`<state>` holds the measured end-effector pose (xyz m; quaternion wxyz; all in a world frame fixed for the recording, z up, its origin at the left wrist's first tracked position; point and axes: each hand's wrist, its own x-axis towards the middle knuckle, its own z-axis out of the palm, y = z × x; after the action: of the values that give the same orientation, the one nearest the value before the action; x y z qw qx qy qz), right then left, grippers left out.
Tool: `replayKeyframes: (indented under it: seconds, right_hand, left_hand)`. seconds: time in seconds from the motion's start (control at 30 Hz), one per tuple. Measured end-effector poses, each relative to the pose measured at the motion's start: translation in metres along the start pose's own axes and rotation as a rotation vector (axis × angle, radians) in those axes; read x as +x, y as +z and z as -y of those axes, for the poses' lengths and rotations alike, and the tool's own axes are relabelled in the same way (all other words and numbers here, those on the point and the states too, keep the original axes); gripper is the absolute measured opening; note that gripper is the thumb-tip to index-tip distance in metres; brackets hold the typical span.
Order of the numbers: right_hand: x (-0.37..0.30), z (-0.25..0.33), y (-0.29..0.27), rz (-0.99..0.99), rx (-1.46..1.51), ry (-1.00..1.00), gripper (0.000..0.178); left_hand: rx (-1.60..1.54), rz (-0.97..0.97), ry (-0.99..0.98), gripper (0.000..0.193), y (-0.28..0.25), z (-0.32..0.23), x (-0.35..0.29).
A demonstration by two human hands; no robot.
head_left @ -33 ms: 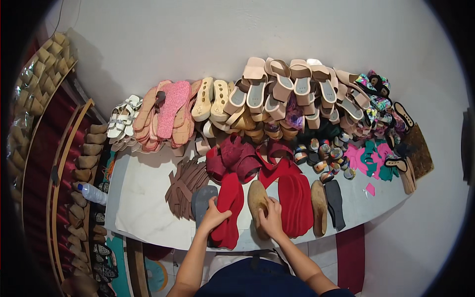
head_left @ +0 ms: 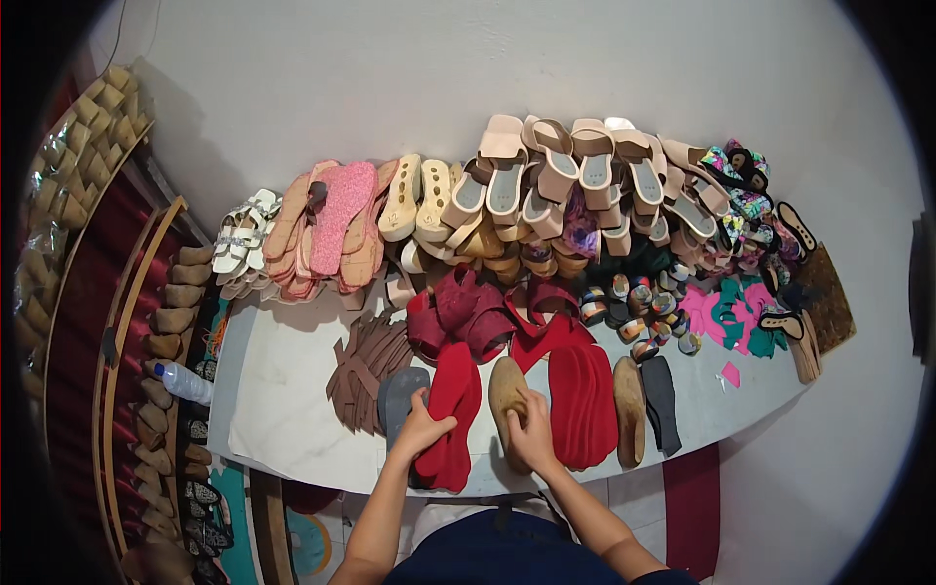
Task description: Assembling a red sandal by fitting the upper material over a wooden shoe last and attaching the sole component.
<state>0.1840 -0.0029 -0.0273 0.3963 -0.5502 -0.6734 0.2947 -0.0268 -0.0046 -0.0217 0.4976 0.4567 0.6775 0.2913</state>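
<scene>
Grasping red soles [head_left: 452,382] with left hand [head_left: 419,433] at lower centre, beside grey sole [head_left: 394,398]; pinching tan shoe mould [head_left: 504,386] with right hand [head_left: 532,436], slightly right. Virtually unchanged from preceding view, suggesting a steady hold on both.

Dark navy top [head_left: 487,561] at the near side, left hand [head_left: 421,434] and right hand [head_left: 531,439] bare.
A short sleeve [head_left: 665,577] shows at near right; off-white cloth [head_left: 444,514] peeks out along the top's far edge.
</scene>
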Motion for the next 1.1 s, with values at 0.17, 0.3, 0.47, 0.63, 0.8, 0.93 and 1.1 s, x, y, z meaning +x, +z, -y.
replayKeyframes:
  seconds: [0.17,0.3,0.47,0.63,0.8,0.93,1.1]
  right_hand:
    - [0.024,0.011,0.03,0.315,1.152,0.842,0.04]
    - [0.056,0.011,0.043,0.43,1.423,0.907,0.033]
    - [0.084,0.005,0.043,0.527,1.321,1.031,0.032]
    - [0.095,0.02,0.043,0.5,1.017,1.055,0.031]
    - [0.099,0.019,0.041,0.381,1.09,0.827,0.028]
    - [0.108,0.015,0.033,0.248,1.269,0.608,0.025]
    - [0.1,0.005,0.031,0.27,1.023,0.425,0.029]
  left_hand:
    - [0.022,0.017,0.084,0.089,0.013,-0.017,-0.002]
    - [0.285,0.088,0.076,0.091,0.015,-0.046,-0.017]
    - [0.311,0.09,0.112,0.09,0.003,-0.05,-0.019]
    - [0.303,0.163,0.037,0.092,-0.016,-0.073,-0.019]
    - [0.239,0.135,0.262,0.09,-0.017,-0.061,-0.022]
    - [-0.392,0.298,-0.151,0.065,-0.015,-0.048,-0.017]
    - [-0.63,0.603,-0.173,0.033,-0.006,-0.011,0.007]
